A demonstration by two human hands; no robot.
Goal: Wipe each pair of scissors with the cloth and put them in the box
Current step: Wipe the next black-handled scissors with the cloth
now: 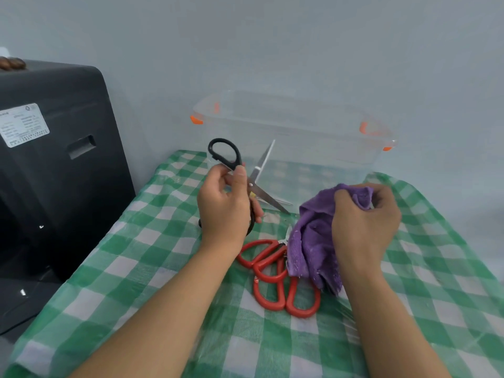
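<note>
From the head camera, the left hand (223, 211) grips the black scissors (240, 170) by the handles, fingers curled round the lower loop and thumb laid along the upper one. The blades are spread wide apart (one points up in front of the box, the other out toward the cloth). The right hand (364, 222) holds the purple cloth (311, 241) bunched in its curled fingers, lifted off the table, its lower end hanging down. Two pairs of red scissors (275, 271) lie on the green checked tablecloth (136, 268) between the forearms, their blades mostly hidden behind the cloth. The clear box (294, 132) with orange clips stands open at the far edge, just behind the black scissors. A black appliance (54, 165) stands to the left.
</note>
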